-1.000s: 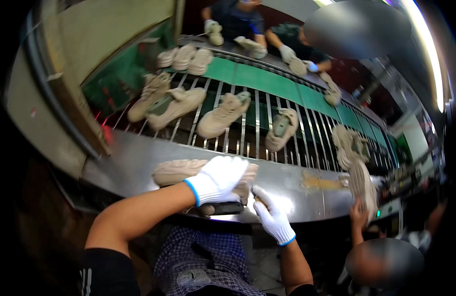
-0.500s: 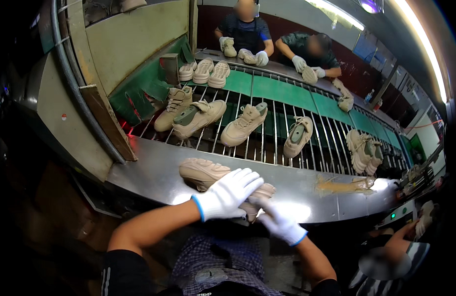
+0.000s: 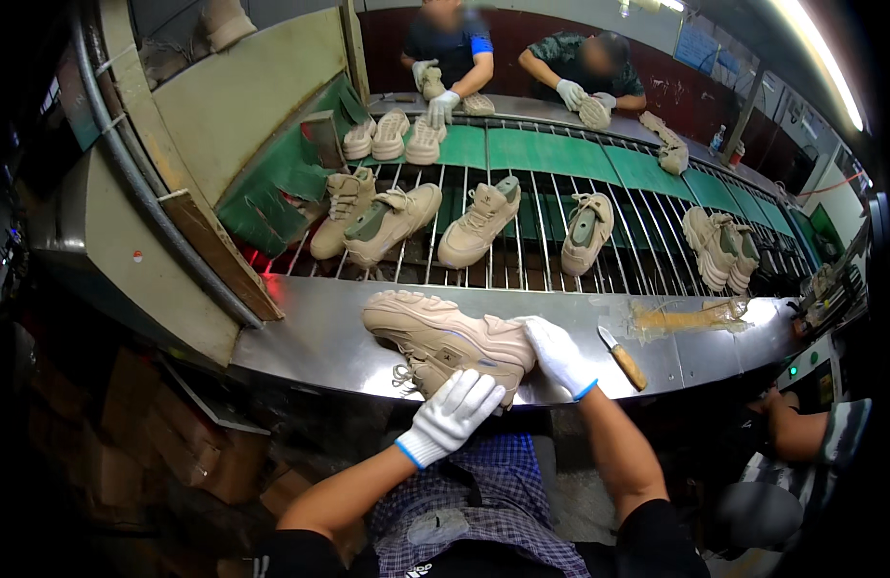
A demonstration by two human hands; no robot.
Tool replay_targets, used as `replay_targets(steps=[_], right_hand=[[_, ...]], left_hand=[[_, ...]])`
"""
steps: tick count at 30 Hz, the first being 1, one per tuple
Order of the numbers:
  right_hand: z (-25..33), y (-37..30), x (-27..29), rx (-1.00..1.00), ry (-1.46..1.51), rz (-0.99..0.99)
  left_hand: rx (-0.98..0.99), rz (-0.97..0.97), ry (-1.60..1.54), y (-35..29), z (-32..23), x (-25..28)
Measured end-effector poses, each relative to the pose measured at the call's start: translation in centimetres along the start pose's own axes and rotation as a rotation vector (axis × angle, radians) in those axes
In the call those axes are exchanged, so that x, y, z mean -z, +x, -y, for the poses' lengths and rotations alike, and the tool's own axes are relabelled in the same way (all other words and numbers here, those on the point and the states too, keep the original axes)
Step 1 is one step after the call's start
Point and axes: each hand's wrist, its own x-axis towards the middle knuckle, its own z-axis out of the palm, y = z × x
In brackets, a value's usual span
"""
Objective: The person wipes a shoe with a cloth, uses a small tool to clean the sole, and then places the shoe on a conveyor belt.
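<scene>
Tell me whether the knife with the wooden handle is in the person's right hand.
No: the knife lies on the metal ledge apart from the right hand, which rests on the beige shoe.

Bright overhead strip light, dark fisheye-warped edges.

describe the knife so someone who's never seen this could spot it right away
Find the steel ledge along the near edge of the roller conveyor, where the gloved hands hold a beige shoe. Just right of the right hand lies the knife. It is the only tool there: small, with a wooden handle and a short blade.
</scene>
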Motion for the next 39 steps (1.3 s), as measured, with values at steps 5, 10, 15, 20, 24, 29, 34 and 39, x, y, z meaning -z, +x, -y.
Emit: replay_targets(steps=[5, 10, 15, 20, 24, 29, 34, 39], right_hand=[[2.2, -1.9, -3.1, 0.174, 0.051, -0.196], [10.6, -0.9, 1.4, 0.207, 0.276, -0.261], [12.0, -2.4, 3.6, 0.185, 0.149, -0.283], [9.6, -6.0, 4.9, -0.04, -0.088, -0.267], [8.1, -7.4, 4.0, 0.001, -0.299, -0.333], [8.5, -9.4, 4.0, -0.205, -0.332, -0.117], [7.5, -8.3, 3.6, -0.21, -0.199, 0.232], [6.7, 0.6, 1.2, -0.412, -0.017, 0.399]], left_hand=[[0.052, -0.133, -0.037, 0.5, 3.0, 0.2], [0.207, -0.293, -0.294, 8.8, 5.2, 7.4], [0.225, -0.29, -0.437, 11.5, 4.0, 8.3], [0.11, -0.194, -0.428, 11.9, 1.6, 6.1], [0.013, -0.068, -0.446, 11.9, 1.0, 5.5], [-0.167, -0.007, -0.375, 8.7, 1.3, 4.7], [-0.311, 0.105, -0.377, 4.3, 0.8, 5.9], [-0.318, 0.138, -0.383, 2.9, 1.3, 6.2]])
